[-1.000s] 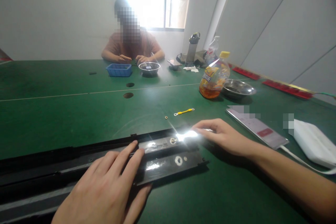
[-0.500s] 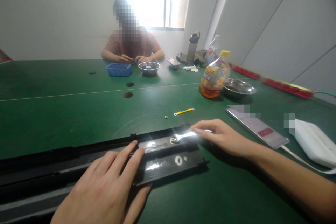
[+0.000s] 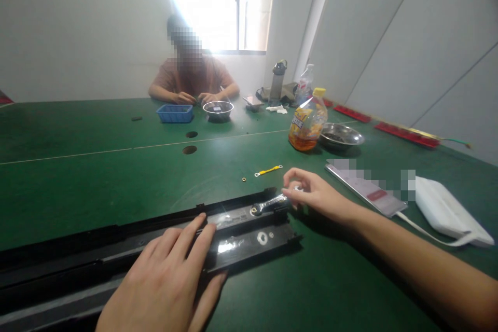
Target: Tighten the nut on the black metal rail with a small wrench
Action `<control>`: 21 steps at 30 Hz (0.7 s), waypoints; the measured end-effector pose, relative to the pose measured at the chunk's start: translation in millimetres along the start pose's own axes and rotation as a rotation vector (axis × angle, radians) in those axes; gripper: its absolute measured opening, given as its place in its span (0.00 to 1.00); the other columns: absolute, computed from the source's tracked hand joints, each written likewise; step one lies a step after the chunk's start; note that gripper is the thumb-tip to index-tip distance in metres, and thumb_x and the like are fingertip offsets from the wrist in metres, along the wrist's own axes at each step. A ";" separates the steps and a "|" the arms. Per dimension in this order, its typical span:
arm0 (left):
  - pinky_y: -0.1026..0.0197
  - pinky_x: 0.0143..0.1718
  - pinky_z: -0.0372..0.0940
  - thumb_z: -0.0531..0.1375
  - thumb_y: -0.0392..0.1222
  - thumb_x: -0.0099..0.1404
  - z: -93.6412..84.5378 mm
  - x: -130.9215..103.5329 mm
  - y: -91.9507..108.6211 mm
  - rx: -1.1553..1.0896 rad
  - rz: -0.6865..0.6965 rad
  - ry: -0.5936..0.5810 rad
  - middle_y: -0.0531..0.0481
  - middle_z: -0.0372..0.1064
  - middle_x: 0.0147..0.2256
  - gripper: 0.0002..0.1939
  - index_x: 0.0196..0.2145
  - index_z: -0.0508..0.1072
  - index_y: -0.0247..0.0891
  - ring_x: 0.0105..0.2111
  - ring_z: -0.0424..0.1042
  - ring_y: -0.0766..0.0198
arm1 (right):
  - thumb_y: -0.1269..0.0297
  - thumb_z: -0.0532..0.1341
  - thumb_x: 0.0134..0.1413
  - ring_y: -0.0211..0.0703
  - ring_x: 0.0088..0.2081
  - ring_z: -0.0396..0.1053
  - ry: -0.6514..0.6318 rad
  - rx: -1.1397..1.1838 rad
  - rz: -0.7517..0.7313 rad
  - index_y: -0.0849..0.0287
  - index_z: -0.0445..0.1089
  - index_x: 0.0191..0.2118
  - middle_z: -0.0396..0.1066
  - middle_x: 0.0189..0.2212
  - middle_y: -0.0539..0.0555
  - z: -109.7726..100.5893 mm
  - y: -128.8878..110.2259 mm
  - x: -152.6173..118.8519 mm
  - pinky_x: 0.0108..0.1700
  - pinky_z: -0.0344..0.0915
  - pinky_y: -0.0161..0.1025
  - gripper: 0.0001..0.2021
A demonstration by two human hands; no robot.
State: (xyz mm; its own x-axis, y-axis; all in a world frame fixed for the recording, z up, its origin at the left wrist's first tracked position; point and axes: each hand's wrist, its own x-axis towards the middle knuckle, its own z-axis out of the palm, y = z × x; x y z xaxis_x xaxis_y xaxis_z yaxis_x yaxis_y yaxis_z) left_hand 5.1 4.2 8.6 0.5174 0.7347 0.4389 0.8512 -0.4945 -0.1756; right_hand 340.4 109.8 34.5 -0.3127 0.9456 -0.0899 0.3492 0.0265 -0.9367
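A long black housing (image 3: 249, 245) with a channelled inside lies across the table in front of me. My left hand (image 3: 163, 275) grips it, fingers across the top and thumb along the near edge. In my right hand (image 3: 311, 191), a shiny wrench (image 3: 272, 201) is pinched by its handle end. The wrench's ring head sits around a small nut (image 3: 254, 209) near the housing's right end. Beyond the housing, a short yellow wire with ring terminals (image 3: 268, 170) and a loose brass-coloured nut (image 3: 244, 179) lie on the table.
To the right lie a phone (image 3: 365, 192) on a cable and a white block (image 3: 447, 210). Behind stand a drink bottle (image 3: 307, 122) and a metal bowl (image 3: 342, 137). A person (image 3: 190, 80) sits opposite, near a blue bin (image 3: 175, 113) and another bowl (image 3: 218, 110).
The right hand's index finger has lifted and curled, and the wrench handle is angled further away from me. My left hand stays on the housing. The camera view has shifted slightly.
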 end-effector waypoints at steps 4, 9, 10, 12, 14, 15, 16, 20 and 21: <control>0.45 0.50 0.71 0.59 0.61 0.68 -0.9 1.1 1.6 -0.001 -0.011 -0.007 0.43 0.74 0.61 0.32 0.63 0.71 0.41 0.52 0.75 0.48 | 0.46 0.74 0.52 0.35 0.25 0.62 0.095 0.219 0.072 0.59 0.71 0.36 0.71 0.25 0.49 6.5 0.6 6.7 0.25 0.49 0.33 0.21; 0.43 0.53 0.71 0.58 0.60 0.69 -1.8 -0.5 3.9 -0.024 -0.051 -0.042 0.44 0.73 0.62 0.32 0.64 0.71 0.42 0.53 0.74 0.47 | 0.41 0.71 0.53 0.33 0.22 0.53 0.194 0.288 0.127 0.61 0.75 0.38 0.61 0.22 0.45 25.7 1.5 10.6 0.25 0.41 0.34 0.24; 0.43 0.53 0.71 0.57 0.60 0.70 -1.9 -0.9 4.2 -0.031 -0.058 -0.046 0.44 0.72 0.63 0.31 0.64 0.71 0.42 0.54 0.74 0.47 | 0.40 0.68 0.55 0.34 0.22 0.52 0.221 0.215 0.102 0.60 0.75 0.37 0.60 0.22 0.44 29.1 1.8 10.2 0.25 0.42 0.35 0.24; 0.43 0.54 0.71 0.57 0.59 0.70 -1.9 -1.5 4.6 -0.036 -0.064 -0.051 0.44 0.72 0.63 0.30 0.64 0.71 0.42 0.54 0.74 0.47 | 0.40 0.65 0.59 0.36 0.24 0.54 0.304 0.002 0.020 0.59 0.73 0.32 0.61 0.22 0.46 33.7 1.5 8.5 0.27 0.47 0.36 0.23; 0.43 0.54 0.71 0.57 0.59 0.70 -2.0 -1.7 4.8 -0.035 -0.067 -0.052 0.44 0.72 0.63 0.30 0.64 0.71 0.42 0.55 0.73 0.47 | 0.42 0.62 0.63 0.39 0.27 0.58 0.395 -0.216 -0.057 0.57 0.68 0.27 0.64 0.23 0.48 35.7 -0.1 6.2 0.30 0.52 0.38 0.23; 0.43 0.54 0.71 0.57 0.59 0.70 -2.2 -1.7 4.8 -0.035 -0.068 -0.053 0.44 0.72 0.63 0.30 0.64 0.71 0.42 0.54 0.73 0.47 | 0.43 0.61 0.63 0.41 0.28 0.59 0.422 -0.284 -0.084 0.56 0.66 0.26 0.65 0.24 0.49 36.1 -1.4 5.1 0.32 0.53 0.39 0.23; 0.43 0.54 0.71 0.57 0.59 0.70 -2.4 -1.7 4.8 -0.035 -0.070 -0.054 0.44 0.72 0.63 0.30 0.64 0.71 0.42 0.54 0.73 0.47 | 0.43 0.61 0.64 0.41 0.28 0.60 0.432 -0.310 -0.102 0.56 0.66 0.26 0.66 0.24 0.49 36.5 -2.9 4.2 0.32 0.54 0.40 0.23; 0.44 0.53 0.71 0.57 0.58 0.70 -3.3 -1.3 4.8 -0.040 -0.075 -0.056 0.43 0.73 0.62 0.30 0.64 0.71 0.42 0.53 0.74 0.47 | 0.42 0.63 0.61 0.40 0.26 0.60 0.351 -0.096 -0.094 0.58 0.74 0.32 0.67 0.23 0.49 40.1 -8.9 2.4 0.29 0.53 0.39 0.22; 0.44 0.53 0.71 0.57 0.58 0.70 -3.4 -1.1 4.9 -0.041 -0.076 -0.054 0.43 0.73 0.62 0.30 0.64 0.71 0.42 0.53 0.74 0.47 | 0.41 0.64 0.60 0.39 0.24 0.59 0.316 -0.013 -0.066 0.59 0.75 0.34 0.66 0.23 0.49 41.7 -10.0 2.2 0.28 0.52 0.38 0.22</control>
State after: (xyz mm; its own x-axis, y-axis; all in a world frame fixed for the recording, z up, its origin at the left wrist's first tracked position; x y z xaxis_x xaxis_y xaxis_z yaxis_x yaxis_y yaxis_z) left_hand 8.4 -0.6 10.2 0.4564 0.7944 0.4008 0.8845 -0.4542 -0.1070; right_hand 299.4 98.0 29.6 -0.0458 0.9956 0.0822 0.3495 0.0931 -0.9323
